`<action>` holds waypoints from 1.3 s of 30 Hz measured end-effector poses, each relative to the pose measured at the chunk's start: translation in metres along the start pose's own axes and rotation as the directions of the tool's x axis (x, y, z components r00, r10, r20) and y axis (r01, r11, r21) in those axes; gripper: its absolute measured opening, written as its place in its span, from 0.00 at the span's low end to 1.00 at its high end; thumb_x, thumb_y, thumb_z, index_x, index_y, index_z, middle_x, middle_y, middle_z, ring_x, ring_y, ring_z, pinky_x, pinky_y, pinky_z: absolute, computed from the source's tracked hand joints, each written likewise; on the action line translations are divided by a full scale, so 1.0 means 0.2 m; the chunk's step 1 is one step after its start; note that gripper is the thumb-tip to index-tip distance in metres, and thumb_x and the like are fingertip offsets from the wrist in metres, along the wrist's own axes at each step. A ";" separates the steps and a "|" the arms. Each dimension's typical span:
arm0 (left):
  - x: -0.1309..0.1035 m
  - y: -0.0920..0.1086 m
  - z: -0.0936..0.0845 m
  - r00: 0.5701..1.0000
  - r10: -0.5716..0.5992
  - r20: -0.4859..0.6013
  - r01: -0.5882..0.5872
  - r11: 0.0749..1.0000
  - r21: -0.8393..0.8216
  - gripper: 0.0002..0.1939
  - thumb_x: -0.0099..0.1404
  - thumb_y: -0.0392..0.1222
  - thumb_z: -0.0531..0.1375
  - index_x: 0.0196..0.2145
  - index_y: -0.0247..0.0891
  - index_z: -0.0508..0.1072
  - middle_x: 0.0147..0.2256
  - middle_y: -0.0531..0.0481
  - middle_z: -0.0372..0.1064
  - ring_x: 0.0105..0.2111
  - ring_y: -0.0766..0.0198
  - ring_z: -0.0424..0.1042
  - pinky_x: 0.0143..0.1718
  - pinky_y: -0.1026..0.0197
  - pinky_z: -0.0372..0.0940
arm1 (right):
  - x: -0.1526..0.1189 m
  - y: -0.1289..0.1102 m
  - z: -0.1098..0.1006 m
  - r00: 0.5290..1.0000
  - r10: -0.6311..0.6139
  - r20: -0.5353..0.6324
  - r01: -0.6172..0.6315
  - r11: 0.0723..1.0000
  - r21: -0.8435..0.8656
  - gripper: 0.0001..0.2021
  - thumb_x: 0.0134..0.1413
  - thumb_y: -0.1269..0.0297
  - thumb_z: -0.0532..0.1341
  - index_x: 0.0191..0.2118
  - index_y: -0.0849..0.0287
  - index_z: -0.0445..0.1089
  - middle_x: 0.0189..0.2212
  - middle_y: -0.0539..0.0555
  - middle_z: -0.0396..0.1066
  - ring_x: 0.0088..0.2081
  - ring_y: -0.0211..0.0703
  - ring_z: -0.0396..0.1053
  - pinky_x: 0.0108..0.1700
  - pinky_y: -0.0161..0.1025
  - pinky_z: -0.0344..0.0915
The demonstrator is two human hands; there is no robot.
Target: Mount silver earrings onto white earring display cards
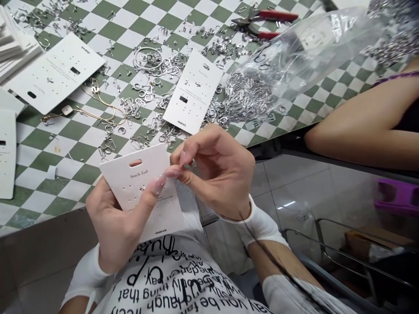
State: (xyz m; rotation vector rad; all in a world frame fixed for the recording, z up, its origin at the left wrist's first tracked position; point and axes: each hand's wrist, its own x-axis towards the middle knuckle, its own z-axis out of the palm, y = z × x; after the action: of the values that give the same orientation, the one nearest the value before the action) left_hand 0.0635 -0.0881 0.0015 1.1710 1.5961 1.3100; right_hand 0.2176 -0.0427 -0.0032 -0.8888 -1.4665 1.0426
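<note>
My left hand (pixel 121 222) grips a white earring card (pixel 137 174) by its left edge, thumb across its front near a small stud. The card is upright to me, with a slot at the top and rows of tiny holes. My right hand (pixel 219 172) is at the card's upper right edge, thumb and index finger pinched together; whatever lies between them is too small to make out. Just beyond, a second white card (pixel 194 93) rests on piles of small silver earrings (pixel 140 98) on the checkered table (pixel 68 183).
Stacked white cards (pixel 16 48) and a loose card (pixel 59 74) are at the left, near a gold chain (pixel 108 117). Red-handled pliers (pixel 268 24) lie at the back. A clear bag of metal pieces (pixel 255 87) is at the right, beside another person's arm (pixel 360 117).
</note>
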 end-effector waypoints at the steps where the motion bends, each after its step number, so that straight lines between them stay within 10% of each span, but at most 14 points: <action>1: 0.00 0.01 0.00 1.000 -0.019 0.022 0.019 1.000 -0.001 0.15 0.56 0.45 0.75 0.41 0.43 0.82 0.36 0.52 0.79 0.32 0.63 0.78 0.31 0.64 0.73 | 0.00 -0.01 0.00 1.000 -0.010 0.011 0.010 1.000 -0.001 0.09 0.61 0.70 0.68 0.36 0.57 0.65 0.30 0.48 0.68 0.29 0.34 0.70 0.27 0.36 0.70; 8: -0.04 0.00 -0.10 0.966 -0.260 0.002 0.257 0.950 -0.179 0.16 0.52 0.43 0.77 0.38 0.44 0.79 0.32 0.54 0.77 0.29 0.64 0.77 0.29 0.66 0.74 | -0.03 -0.02 -0.12 0.962 -0.187 -0.200 0.161 0.977 -0.137 0.10 0.61 0.74 0.66 0.39 0.54 0.65 0.31 0.48 0.67 0.28 0.35 0.72 0.23 0.36 0.71; 13: -0.03 0.00 -0.14 0.948 -0.308 0.082 0.318 0.926 -0.202 0.16 0.51 0.46 0.78 0.34 0.43 0.78 0.28 0.52 0.76 0.26 0.59 0.76 0.24 0.62 0.72 | -0.09 0.02 -0.20 0.931 -0.147 -0.333 0.042 0.952 -0.303 0.09 0.60 0.71 0.66 0.38 0.52 0.66 0.31 0.48 0.64 0.28 0.39 0.70 0.27 0.42 0.69; 23: 0.00 -0.03 -0.10 0.920 -0.185 0.345 0.349 0.786 -0.509 0.05 0.60 0.44 0.70 0.32 0.43 0.78 0.21 0.53 0.64 0.22 0.67 0.61 0.23 0.63 0.60 | -0.06 0.16 -0.24 0.975 -0.205 0.081 0.208 0.734 -0.646 0.04 0.60 0.69 0.69 0.39 0.53 0.80 0.34 0.51 0.69 0.34 0.38 0.68 0.37 0.42 0.62; 31: 0.03 -0.04 -0.09 0.822 -0.043 0.567 0.493 0.552 -0.672 0.08 0.64 0.45 0.66 0.30 0.41 0.75 0.16 0.56 0.53 0.17 0.68 0.52 0.18 0.63 0.50 | -0.03 0.17 -0.24 0.984 -0.168 0.065 0.165 0.695 -0.700 0.03 0.61 0.67 0.69 0.39 0.53 0.80 0.34 0.50 0.70 0.35 0.38 0.69 0.39 0.42 0.59; 39: 0.05 -0.05 -0.07 0.811 -0.016 0.585 0.496 0.550 -0.672 0.13 0.64 0.46 0.66 0.27 0.40 0.69 0.15 0.56 0.51 0.15 0.69 0.50 0.16 0.63 0.49 | 0.03 0.18 -0.20 0.980 -0.174 0.092 0.186 0.663 -0.725 0.03 0.63 0.66 0.67 0.37 0.53 0.80 0.33 0.51 0.72 0.34 0.40 0.69 0.39 0.44 0.60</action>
State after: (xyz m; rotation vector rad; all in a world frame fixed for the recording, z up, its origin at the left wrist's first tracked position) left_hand 0.0446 -0.0834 -0.0062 0.5587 0.5719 1.1514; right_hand 0.2552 -0.0193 -0.0326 -1.2524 -1.9852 0.2653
